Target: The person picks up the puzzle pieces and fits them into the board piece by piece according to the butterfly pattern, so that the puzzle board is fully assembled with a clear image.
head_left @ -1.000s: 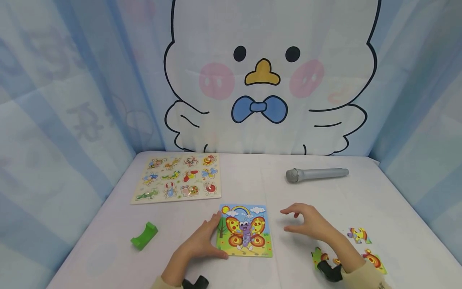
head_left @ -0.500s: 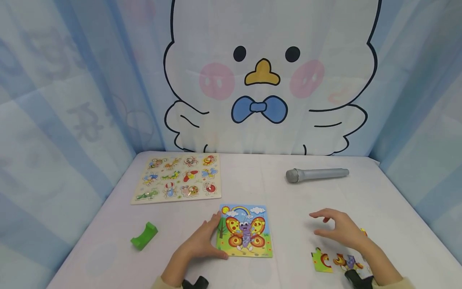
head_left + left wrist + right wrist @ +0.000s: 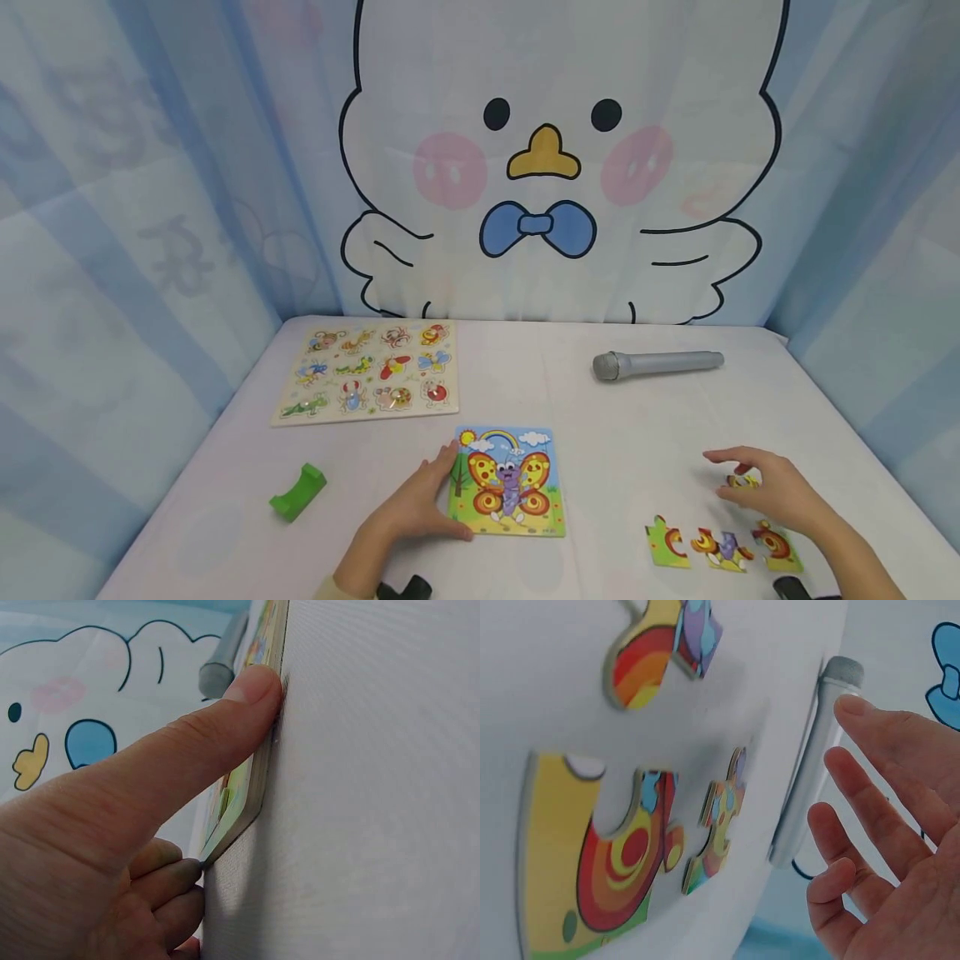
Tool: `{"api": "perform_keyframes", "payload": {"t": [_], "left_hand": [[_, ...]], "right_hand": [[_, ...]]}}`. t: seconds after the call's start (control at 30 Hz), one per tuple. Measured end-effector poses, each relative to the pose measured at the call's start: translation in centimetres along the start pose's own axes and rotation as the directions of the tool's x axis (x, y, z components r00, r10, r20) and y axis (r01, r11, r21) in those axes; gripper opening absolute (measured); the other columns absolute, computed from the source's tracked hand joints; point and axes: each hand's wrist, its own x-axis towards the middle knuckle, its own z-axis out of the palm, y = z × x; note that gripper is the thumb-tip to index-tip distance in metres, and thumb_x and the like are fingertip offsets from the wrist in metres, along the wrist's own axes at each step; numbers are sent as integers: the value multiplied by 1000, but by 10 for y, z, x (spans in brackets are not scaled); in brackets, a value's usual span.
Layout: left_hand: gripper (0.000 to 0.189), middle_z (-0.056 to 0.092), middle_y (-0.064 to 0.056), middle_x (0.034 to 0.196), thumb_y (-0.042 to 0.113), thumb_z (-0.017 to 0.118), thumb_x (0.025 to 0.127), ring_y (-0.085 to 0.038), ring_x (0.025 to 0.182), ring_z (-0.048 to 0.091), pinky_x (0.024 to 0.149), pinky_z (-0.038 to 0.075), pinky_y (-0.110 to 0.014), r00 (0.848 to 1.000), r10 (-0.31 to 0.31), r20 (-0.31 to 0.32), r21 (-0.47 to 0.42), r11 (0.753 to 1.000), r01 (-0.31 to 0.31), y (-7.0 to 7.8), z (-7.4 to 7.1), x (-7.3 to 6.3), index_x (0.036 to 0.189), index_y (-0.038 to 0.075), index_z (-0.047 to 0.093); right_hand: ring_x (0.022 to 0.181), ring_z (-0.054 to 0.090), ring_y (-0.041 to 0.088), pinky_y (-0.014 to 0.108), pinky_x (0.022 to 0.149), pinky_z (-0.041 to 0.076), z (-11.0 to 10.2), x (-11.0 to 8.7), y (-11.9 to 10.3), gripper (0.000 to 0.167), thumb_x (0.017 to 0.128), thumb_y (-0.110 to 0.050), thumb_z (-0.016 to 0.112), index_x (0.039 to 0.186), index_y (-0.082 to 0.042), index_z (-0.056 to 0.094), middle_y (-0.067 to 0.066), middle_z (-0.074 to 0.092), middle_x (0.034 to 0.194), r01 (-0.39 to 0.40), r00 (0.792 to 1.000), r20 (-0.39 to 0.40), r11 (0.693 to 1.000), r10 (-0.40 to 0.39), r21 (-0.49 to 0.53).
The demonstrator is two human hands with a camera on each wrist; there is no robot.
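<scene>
My left hand [image 3: 416, 504] holds the near left corner of a square butterfly jigsaw puzzle board [image 3: 508, 482], which lies flat on the table. Its thumb is along the near edge, and other fingers are at the left edge. In the left wrist view the thumb [image 3: 187, 746] crosses the board's edge. Over at the right, my right hand [image 3: 776, 492] hovers with spread fingers near a yellow puzzle piece [image 3: 742, 481], partly hidden by it. A green piece [image 3: 666, 546], a purple-and-orange piece [image 3: 722, 550] and a spiral-patterned piece [image 3: 776, 546] lie nearer. Nothing is between the right fingers [image 3: 874, 795].
A wooden board with insect pictures [image 3: 367, 371] lies at the back left. The grey microphone [image 3: 658, 364] is at the back right, and a green curved block [image 3: 298, 492] lies at left. Printed curtains [image 3: 555, 275] stand behind the white table and at both sides.
My right hand has moved rightward, from beside the butterfly board to above the loose pieces, uncovering some of them. The left hand and the board have stayed in place.
</scene>
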Motion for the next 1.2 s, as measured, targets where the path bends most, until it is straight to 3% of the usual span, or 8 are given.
{"api": "perform_keyframes", "payload": {"t": [0.23, 0.57, 0.63, 0.83, 0.9, 1.2], "left_hand": [[120, 20, -20, 148, 41, 85, 54, -36, 135, 17, 110, 15, -52, 1000, -2, -2, 1, 1000, 2, 0, 0, 0, 145, 3, 18], [120, 20, -20, 148, 41, 85, 54, -37, 135, 17, 110, 15, -52, 1000, -6, -3, 1, 1000, 6, 0, 0, 1, 145, 3, 18], [120, 20, -21, 148, 41, 85, 54, -37, 135, 17, 109, 15, -52, 1000, -6, -4, 0, 1000, 6, 0, 0, 1, 145, 3, 18], [120, 19, -20, 148, 41, 85, 54, -35, 136, 17, 110, 14, -51, 1000, 12, 1, 0, 1000, -12, -1, 0, 2, 145, 2, 17], [120, 19, -20, 148, 41, 85, 54, -35, 136, 17, 110, 13, -51, 1000, 14, 2, 0, 1000, -14, -1, -1, 2, 145, 2, 18], [120, 19, -20, 148, 41, 85, 53, -36, 135, 17, 110, 15, -52, 1000, 2, 4, 0, 1000, -2, -2, 0, 2, 145, 2, 18]], "right_hand": [[85, 52, 27, 31, 60, 46, -8, -3, 24, 46, 71, -10, 75, 114, -1, 62, 20, 60, 108, -38, 999, 33, 999, 39, -32], [86, 52, 30, 38, 62, 49, -12, 0, 47, 46, 69, -4, 71, 114, 2, 60, 27, 56, 108, -132, 985, 105, 991, 134, -23], [86, 52, 30, 39, 62, 49, -6, 3, 62, 48, 68, -5, 72, 115, -6, 63, 26, 56, 108, -133, 985, 108, 991, 135, -29], [85, 52, 26, 37, 61, 50, 9, 12, 102, 49, 64, -9, 75, 112, -13, 65, 21, 58, 108, -149, 983, 103, 988, 153, -47], [85, 52, 28, 39, 62, 50, 5, 10, 92, 50, 66, -7, 74, 114, -5, 62, 24, 57, 108, -154, 981, 116, 987, 158, -38], [79, 50, 23, 34, 59, 47, -7, 2, 69, 50, 65, -12, 78, 111, -1, 63, 19, 60, 101, -146, 984, 103, 989, 148, -21]]}}
